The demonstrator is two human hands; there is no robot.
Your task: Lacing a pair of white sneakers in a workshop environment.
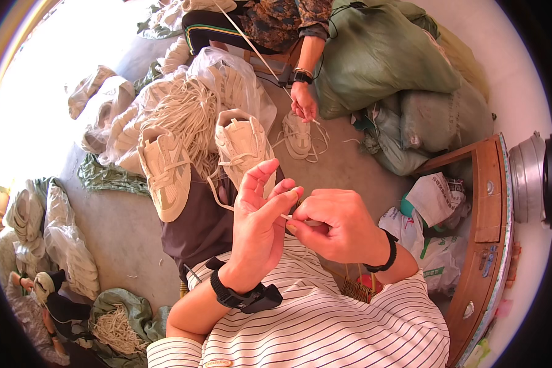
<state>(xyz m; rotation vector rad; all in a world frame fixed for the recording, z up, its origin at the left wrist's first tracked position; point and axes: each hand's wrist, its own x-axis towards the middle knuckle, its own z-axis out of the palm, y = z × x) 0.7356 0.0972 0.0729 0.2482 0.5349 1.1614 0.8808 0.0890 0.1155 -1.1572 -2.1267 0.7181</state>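
Observation:
My left hand (257, 224) and my right hand (343, 222) meet in front of my chest, both closed on a thin cream shoelace. Between thumb and fingertips, the right one pinches the lace close to the left thumb; some left fingers stay raised. A loose length of this shoelace (215, 194) hangs in a curve beside a beige sneaker (242, 144) resting on my lap. To its left lies a second beige sneaker (165, 175), its lace strung across the front. The lace's tip is too small to make out.
A heap of loose laces (181, 113) lies beyond the sneakers, among plastic-wrapped shoes. Ahead, a co-worker's hand (303, 101) holds a lace above another sneaker (297, 135). Green sacks (380, 61) and a wooden table (487, 196) stand right. More laces (118, 330) fill a sack lower left.

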